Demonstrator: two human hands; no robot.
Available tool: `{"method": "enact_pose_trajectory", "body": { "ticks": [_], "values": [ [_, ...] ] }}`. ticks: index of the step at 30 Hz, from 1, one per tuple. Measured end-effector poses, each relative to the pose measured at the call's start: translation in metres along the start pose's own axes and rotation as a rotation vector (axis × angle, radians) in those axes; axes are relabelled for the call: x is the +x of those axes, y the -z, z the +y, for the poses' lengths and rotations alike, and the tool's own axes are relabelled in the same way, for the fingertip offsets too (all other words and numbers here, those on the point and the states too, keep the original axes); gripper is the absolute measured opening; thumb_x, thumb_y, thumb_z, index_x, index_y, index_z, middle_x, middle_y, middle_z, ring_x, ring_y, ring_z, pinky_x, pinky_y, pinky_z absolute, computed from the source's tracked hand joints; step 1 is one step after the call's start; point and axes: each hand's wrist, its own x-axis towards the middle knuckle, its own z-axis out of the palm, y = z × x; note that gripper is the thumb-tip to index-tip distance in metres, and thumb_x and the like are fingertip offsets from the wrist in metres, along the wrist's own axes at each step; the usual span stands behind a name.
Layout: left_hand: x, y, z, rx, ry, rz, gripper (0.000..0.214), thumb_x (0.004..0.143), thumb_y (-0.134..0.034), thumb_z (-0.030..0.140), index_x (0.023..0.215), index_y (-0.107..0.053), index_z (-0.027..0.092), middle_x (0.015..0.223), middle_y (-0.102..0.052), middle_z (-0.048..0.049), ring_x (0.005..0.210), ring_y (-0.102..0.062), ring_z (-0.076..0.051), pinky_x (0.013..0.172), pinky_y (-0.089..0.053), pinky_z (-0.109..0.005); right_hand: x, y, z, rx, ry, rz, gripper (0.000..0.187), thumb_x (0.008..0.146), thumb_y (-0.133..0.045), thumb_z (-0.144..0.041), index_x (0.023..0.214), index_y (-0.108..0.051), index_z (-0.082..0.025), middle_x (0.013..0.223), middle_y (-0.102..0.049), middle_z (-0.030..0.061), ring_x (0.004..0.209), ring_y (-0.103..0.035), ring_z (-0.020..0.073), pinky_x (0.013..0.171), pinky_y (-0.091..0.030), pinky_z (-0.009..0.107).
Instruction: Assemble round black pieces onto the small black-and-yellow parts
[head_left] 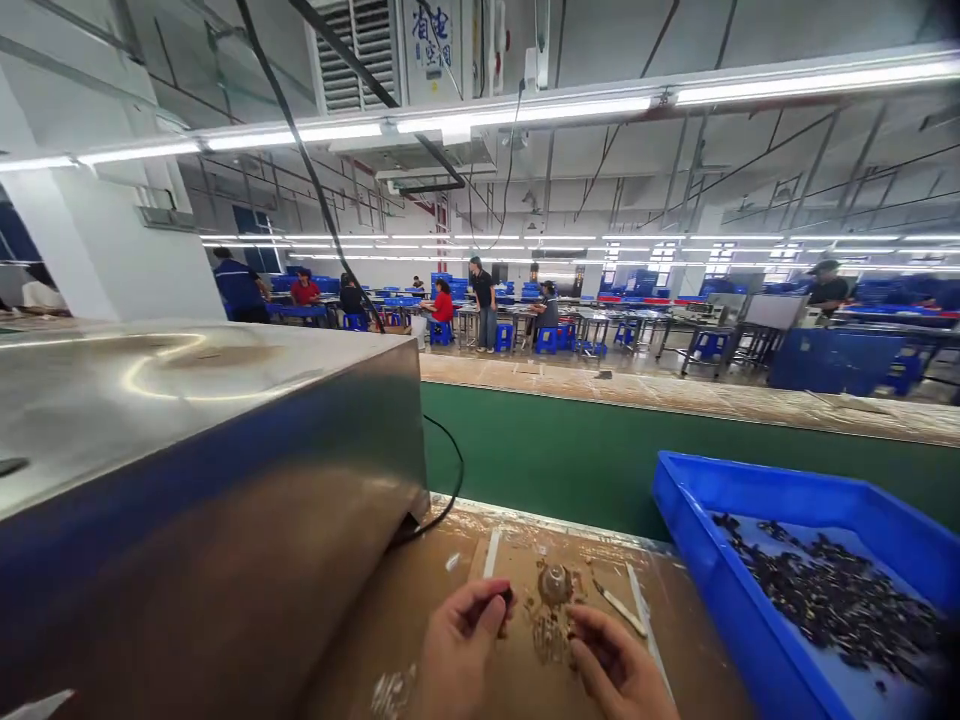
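My left hand [459,645] rests low on the brown worktop [420,610], fingers curled with thumb and fingertips pinched on a small dark part. My right hand [615,665] lies just to its right, fingers bent, pinching something tiny I cannot make out. Between and just beyond the hands stands a small round metal fixture [555,582] on a worn taped patch, with scratch marks below it. A thin pale stick [619,606] lies beside the right hand.
A large steel machine housing [187,480] fills the left, with a black cable [450,480] running from it. A blue tray [750,560] holds several small dark parts [840,600] at right. A green conveyor belt [570,450] runs behind. Several people work at far tables.
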Motion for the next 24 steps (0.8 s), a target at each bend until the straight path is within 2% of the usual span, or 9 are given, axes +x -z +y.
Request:
{"method": "enact_pose_trajectory", "body": {
  "ticks": [3, 7, 11, 16, 20, 22, 24],
  "values": [
    [0.026, -0.01, -0.015, -0.11, 0.081, -0.039, 0.067, 0.053, -0.096, 0.058, 0.101, -0.078, 0.015, 0.091, -0.076, -0.0138, 0.085, -0.07, -0.021, 0.075, -0.055, -0.025, 0.01, 0.005, 0.002, 0.145, -0.052, 0.037, 0.064, 0.064, -0.083, -0.07, 0.103, -0.079, -0.019, 0.095, -0.078, 0.0138, 0.095, -0.074, 0.0315, 0.086, -0.062, 0.04],
    [0.031, -0.004, -0.024, -0.191, 0.182, -0.028, 0.069, 0.052, -0.098, 0.052, 0.105, -0.077, 0.013, 0.09, -0.076, -0.0131, 0.082, -0.069, -0.017, 0.074, -0.055, -0.022, 0.017, 0.016, 0.003, 0.166, -0.144, -0.017, 0.067, 0.061, -0.086, -0.07, 0.102, -0.079, -0.018, 0.098, -0.078, 0.0151, 0.1, -0.074, 0.034, 0.088, -0.061, 0.044],
    [0.028, 0.003, -0.021, -0.215, 0.181, 0.005, 0.063, 0.053, -0.098, 0.049, 0.099, -0.077, 0.012, 0.089, -0.076, -0.0123, 0.079, -0.068, -0.016, 0.074, -0.055, -0.021, 0.028, 0.02, -0.008, 0.078, -0.163, -0.066, 0.06, 0.071, -0.08, -0.068, 0.106, -0.078, -0.019, 0.102, -0.078, 0.0131, 0.099, -0.073, 0.0304, 0.088, -0.059, 0.04],
    [0.029, 0.006, -0.013, -0.225, 0.168, 0.01, 0.058, 0.056, -0.097, 0.051, 0.095, -0.076, 0.012, 0.085, -0.075, -0.0109, 0.075, -0.066, -0.015, 0.07, -0.054, -0.021, 0.05, 0.012, -0.028, -0.11, -0.023, -0.102, 0.046, 0.086, -0.069, -0.063, 0.1, -0.078, -0.019, 0.093, -0.076, 0.0089, 0.088, -0.069, 0.0248, 0.083, -0.056, 0.034],
    [0.027, 0.004, -0.008, -0.235, 0.173, 0.02, 0.057, 0.057, -0.096, 0.051, 0.093, -0.076, 0.012, 0.083, -0.074, -0.012, 0.074, -0.067, -0.016, 0.069, -0.055, -0.023, 0.063, 0.007, -0.02, -0.105, -0.017, -0.009, 0.052, 0.085, -0.069, -0.064, 0.106, -0.076, -0.018, 0.093, -0.076, 0.0098, 0.086, -0.069, 0.025, 0.079, -0.056, 0.034],
    [0.025, 0.002, -0.007, -0.231, 0.174, 0.043, 0.057, 0.054, -0.097, 0.05, 0.089, -0.076, 0.011, 0.083, -0.074, -0.0129, 0.075, -0.068, -0.018, 0.071, -0.055, -0.024, 0.065, 0.008, -0.008, -0.1, -0.028, 0.063, 0.053, 0.082, -0.071, -0.066, 0.103, -0.076, -0.017, 0.091, -0.076, 0.0105, 0.084, -0.069, 0.0258, 0.077, -0.057, 0.035],
    [0.023, 0.001, -0.006, -0.227, 0.189, 0.052, 0.056, 0.053, -0.097, 0.05, 0.088, -0.075, 0.012, 0.081, -0.074, -0.0125, 0.074, -0.067, -0.017, 0.069, -0.054, -0.024, 0.064, 0.01, 0.003, -0.105, -0.03, 0.083, 0.053, 0.079, -0.074, -0.066, 0.098, -0.077, -0.017, 0.09, -0.077, 0.0109, 0.084, -0.07, 0.027, 0.078, -0.058, 0.036]
  ]
}}
